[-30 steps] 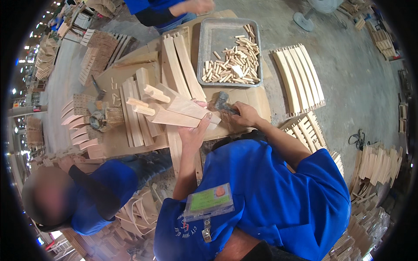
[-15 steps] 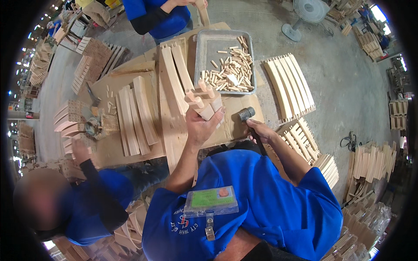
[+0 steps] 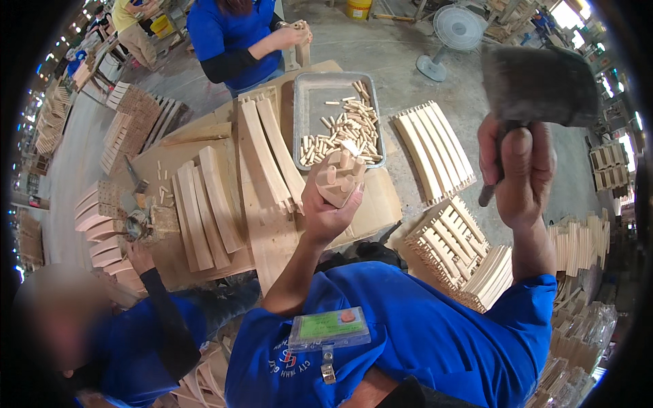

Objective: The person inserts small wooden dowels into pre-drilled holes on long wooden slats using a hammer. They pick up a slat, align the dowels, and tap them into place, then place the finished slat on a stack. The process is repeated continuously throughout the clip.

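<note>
My left hand [image 3: 331,212] is closed round a bundle of pale wooden pieces [image 3: 338,192], held upright just in front of the metal tray. Several round dowels [image 3: 345,159] stand up out of the bundle's end. High on the right, my right hand [image 3: 520,173] grips the handle of a black mallet [image 3: 537,85], its fingers wrapped round it. The mallet's head is large, close to the camera and a little blurred. Loose wooden dowels [image 3: 350,126] lie heaped in the grey metal tray [image 3: 297,122] beyond my left hand.
Curved wooden slats [image 3: 262,153] lie on the cardboard-covered table [image 3: 391,200]; more slats [image 3: 435,149] are stacked at the right. A co-worker [image 3: 235,41] stands across the table, another person [image 3: 143,326] is at lower left. A fan [image 3: 457,28] stands on the floor.
My right hand has lifted the mallet from beside the table to high on the right. My left hand still holds the wooden pieces, now more upright, with their dowels pointing up.
</note>
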The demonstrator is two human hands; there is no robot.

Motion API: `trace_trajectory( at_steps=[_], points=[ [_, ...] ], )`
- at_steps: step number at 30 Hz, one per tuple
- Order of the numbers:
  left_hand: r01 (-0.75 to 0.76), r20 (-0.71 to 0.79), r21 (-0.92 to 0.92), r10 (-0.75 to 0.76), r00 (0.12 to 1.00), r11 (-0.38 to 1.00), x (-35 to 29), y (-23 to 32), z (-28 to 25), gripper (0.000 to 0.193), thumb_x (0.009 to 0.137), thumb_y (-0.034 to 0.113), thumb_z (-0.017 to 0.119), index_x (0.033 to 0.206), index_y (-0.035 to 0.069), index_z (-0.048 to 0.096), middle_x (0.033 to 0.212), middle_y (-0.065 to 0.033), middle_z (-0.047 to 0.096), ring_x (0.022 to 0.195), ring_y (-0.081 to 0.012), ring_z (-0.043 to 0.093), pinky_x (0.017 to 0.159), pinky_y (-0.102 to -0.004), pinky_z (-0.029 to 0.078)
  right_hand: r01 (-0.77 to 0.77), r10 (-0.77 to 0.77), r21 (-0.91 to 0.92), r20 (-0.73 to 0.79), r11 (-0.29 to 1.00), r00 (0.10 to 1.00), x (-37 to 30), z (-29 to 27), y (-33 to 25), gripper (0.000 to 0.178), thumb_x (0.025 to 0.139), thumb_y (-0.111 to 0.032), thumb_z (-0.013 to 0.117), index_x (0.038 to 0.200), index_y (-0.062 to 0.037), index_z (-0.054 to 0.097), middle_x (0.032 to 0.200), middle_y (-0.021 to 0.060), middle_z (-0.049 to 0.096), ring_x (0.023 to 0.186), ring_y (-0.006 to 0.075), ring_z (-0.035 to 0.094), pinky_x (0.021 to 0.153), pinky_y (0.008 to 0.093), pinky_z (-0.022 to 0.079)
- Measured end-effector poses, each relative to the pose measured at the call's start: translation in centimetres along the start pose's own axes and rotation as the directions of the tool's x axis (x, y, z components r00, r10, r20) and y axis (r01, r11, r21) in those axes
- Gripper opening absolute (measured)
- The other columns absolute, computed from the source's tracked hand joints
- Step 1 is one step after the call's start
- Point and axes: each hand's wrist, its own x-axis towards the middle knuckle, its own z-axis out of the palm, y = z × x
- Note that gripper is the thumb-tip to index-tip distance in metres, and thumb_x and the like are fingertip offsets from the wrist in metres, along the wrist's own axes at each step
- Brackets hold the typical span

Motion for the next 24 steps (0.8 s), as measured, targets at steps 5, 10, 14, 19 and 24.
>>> trace_trajectory(
  at_steps=[5,10,14,19,24],
  points=[
    [-0.107,0.055,0.128,0.101,0.993,0.986,0.6,-0.2,0.7,0.067,0.078,0.007,0.088,0.137,-0.001,0.056,0.114,-0.0117,0.067,0.103,-0.0236,0.069,0.088,-0.0344,0.056,-0.01,0.308,-0.614,0.383,0.789,0.871,-1.1,1.8,2.0,0.024,0.098,-0.006,0.066,0.12,0.0012,0.061,0.09,0.024,0.066,0.077,0.0458,0.064,0.072,0.0478,0.053],
    [-0.016,0.027,-0.108,0.019,0.999,0.994,-0.8,-0.7,1.0,0.06,0.083,-0.005,0.08,0.137,-0.002,0.055,0.113,-0.0065,0.065,0.102,-0.0136,0.065,0.088,-0.0284,0.055,-0.18,0.317,-0.463,0.238,0.868,0.918,0.3,0.2,-1.8,0.03,0.104,-0.011,0.06,0.13,0.0043,0.059,0.08,0.013,0.063,0.065,0.0223,0.058,0.062,0.0361,0.046],
    [-0.145,0.031,0.051,0.144,0.989,0.988,-0.2,-1.2,0.4,0.074,0.074,-0.002,0.086,0.141,0.001,0.054,0.116,-0.0162,0.062,0.102,-0.0283,0.07,0.087,-0.0364,0.057,0.011,0.047,-0.354,0.154,0.935,0.987,-1.7,0.4,0.4,0.034,0.108,-0.022,0.052,0.133,0.0019,0.054,0.083,0.0042,0.059,0.066,0.0147,0.053,0.056,0.029,0.041],
    [-0.133,0.024,0.171,0.131,0.991,0.976,0.7,-1.4,0.4,0.071,0.077,0.001,0.085,0.14,0.0,0.052,0.116,-0.0157,0.065,0.104,-0.0267,0.07,0.09,-0.0366,0.057,-0.097,0.447,-0.644,0.406,0.759,0.797,-0.1,1.7,0.3,0.033,0.093,-0.005,0.072,0.125,-0.0004,0.065,0.096,0.0247,0.071,0.084,0.0461,0.07,0.07,0.049,0.054],
    [-0.028,0.071,-0.022,0.029,0.997,0.999,-0.3,-2.1,-0.1,0.074,0.078,-0.001,0.085,0.143,-0.002,0.05,0.119,-0.0136,0.065,0.109,-0.0219,0.071,0.09,-0.0319,0.058,-0.163,0.212,-0.263,0.169,0.951,0.963,0.9,0.5,-1.7,0.02,0.108,-0.012,0.059,0.123,0.0011,0.06,0.073,0.0024,0.059,0.06,0.0135,0.054,0.056,0.029,0.043]
  ],
)
